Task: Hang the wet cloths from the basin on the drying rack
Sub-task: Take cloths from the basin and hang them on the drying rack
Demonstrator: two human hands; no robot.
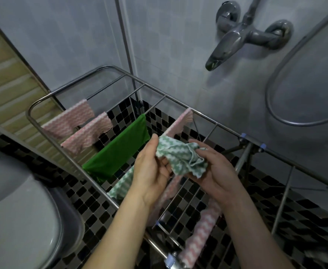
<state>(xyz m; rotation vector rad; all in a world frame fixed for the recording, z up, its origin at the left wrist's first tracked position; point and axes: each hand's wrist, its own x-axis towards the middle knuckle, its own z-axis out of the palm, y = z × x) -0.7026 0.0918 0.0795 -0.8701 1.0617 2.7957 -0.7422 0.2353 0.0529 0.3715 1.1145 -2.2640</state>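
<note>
A crumpled green-and-white patterned cloth point(180, 157) is held above the metal drying rack point(215, 124). My left hand point(151, 169) pinches its left edge between thumb and fingers. My right hand point(213, 169) grips its right side, fingers curled into the folds. On the rack's bars hang two pink-and-white cloths point(72, 121) point(89, 133) at the far left, a plain green cloth point(120, 150), another green-and-white cloth point(120, 188) below my left wrist, a pink cloth point(180, 123) behind my hands and a pink cloth point(200, 233) near me.
A grey basin rim point(70, 230) shows at the lower left. A chrome tap point(234, 35) and a shower hose point(279, 78) hang on the tiled wall to the right. The floor below the rack is black-and-grey mosaic tile point(93, 214).
</note>
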